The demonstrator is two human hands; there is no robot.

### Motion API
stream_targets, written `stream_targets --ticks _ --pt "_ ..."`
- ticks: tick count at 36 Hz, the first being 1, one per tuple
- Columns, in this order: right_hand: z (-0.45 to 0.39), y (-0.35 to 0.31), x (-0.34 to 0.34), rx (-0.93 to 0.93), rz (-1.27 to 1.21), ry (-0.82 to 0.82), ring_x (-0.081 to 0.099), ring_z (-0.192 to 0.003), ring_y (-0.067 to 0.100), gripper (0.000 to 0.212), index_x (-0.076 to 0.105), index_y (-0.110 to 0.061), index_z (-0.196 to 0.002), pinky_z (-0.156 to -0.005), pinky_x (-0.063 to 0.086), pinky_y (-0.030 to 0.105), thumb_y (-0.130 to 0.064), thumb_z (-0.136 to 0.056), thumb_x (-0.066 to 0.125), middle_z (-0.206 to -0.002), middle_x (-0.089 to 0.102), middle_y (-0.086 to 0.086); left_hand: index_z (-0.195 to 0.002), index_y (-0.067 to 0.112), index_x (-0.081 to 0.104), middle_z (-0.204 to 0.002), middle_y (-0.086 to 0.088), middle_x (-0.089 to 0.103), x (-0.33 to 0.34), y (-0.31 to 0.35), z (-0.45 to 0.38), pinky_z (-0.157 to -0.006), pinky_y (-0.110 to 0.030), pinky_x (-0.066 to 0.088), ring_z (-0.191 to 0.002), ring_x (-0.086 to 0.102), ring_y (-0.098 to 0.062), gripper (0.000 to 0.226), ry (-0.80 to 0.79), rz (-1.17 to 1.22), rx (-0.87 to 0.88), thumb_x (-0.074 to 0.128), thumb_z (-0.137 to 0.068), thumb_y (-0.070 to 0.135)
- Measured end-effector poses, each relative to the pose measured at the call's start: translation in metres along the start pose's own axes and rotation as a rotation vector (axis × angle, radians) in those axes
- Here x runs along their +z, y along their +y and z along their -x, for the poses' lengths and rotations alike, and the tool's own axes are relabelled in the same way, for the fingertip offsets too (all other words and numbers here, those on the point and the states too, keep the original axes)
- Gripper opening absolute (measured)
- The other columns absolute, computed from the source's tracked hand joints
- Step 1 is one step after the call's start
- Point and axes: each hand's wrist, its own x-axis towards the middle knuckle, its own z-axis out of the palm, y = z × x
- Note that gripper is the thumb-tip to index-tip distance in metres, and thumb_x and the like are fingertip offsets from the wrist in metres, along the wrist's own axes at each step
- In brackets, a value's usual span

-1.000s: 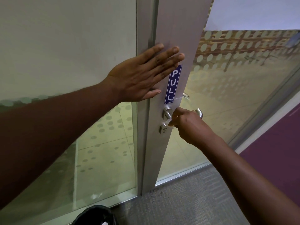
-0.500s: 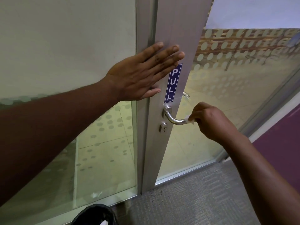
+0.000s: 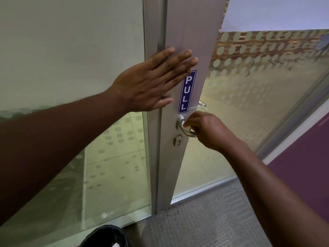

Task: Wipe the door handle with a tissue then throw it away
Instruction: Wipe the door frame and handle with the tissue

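Note:
A silver lever door handle [image 3: 187,132] sticks out of the grey metal door stile [image 3: 187,41], below a blue PULL sticker [image 3: 187,91]. My right hand [image 3: 208,131] is closed around the handle near its base, pinching a small white tissue [image 3: 185,124] against the metal; most of the tissue and the lever's outer end are hidden by my fingers. My left hand [image 3: 151,82] lies flat with fingers spread on the stile and frame, above and left of the handle. It holds nothing.
A keyhole cylinder [image 3: 178,140] sits just under the handle. Frosted dotted glass panels flank the stile on both sides. A bin with a black liner [image 3: 105,236] stands on the grey carpet at the bottom edge. A purple wall [image 3: 306,166] is to the right.
My right hand slid along the lever from its base out to the end, then back to the base with the tissue. My left hand stayed flat on the door.

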Motion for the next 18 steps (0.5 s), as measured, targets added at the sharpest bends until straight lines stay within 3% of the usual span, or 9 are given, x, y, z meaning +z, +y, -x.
stream_targets --ticks 8,12,15,18 --pt "-0.006 -0.013 0.006 0.018 0.034 -0.085 0.056 -0.123 0.025 0.046 0.063 -0.018 -0.131 -0.097 0.05 0.032 -0.004 -0.088 0.069 -0.133 0.058 0.006 -0.161 0.001 -0.011 -0.169 -0.019 -0.007 -0.001 0.0 0.001 -0.128 -0.044 0.014 -0.157 0.002 -0.033 0.081 -0.023 0.019 0.001 -0.007 -0.103 0.057" --pt "-0.006 -0.011 0.01 0.084 0.023 -0.11 0.063 -0.108 0.024 0.044 0.064 -0.015 -0.128 -0.081 0.053 0.026 -0.001 -0.086 0.067 -0.123 0.06 0.006 -0.161 0.001 -0.01 -0.169 -0.019 -0.006 -0.001 0.0 0.001 -0.128 -0.044 0.014 -0.157 0.003 -0.032 0.081 -0.015 0.011 0.002 -0.007 -0.103 0.057" --pt "-0.001 -0.01 0.009 0.102 0.035 -0.121 0.065 -0.103 0.023 0.039 0.064 -0.012 -0.124 -0.063 0.035 0.013 0.001 -0.088 0.063 -0.118 0.061 0.005 -0.161 0.0 -0.01 -0.169 -0.019 -0.006 0.0 0.0 0.001 -0.128 -0.044 0.013 -0.157 0.003 -0.032 0.08 -0.009 0.006 0.006 -0.008 -0.103 0.056" --pt "0.007 -0.01 0.008 0.053 0.04 -0.083 0.066 -0.101 0.024 0.038 0.069 -0.016 -0.121 -0.071 0.05 0.024 0.003 -0.088 0.062 -0.117 0.061 0.005 -0.16 0.0 -0.011 -0.169 -0.019 -0.006 0.0 0.0 0.001 -0.128 -0.043 0.014 -0.157 0.003 -0.032 0.08 -0.005 0.0 0.005 -0.009 -0.103 0.055"
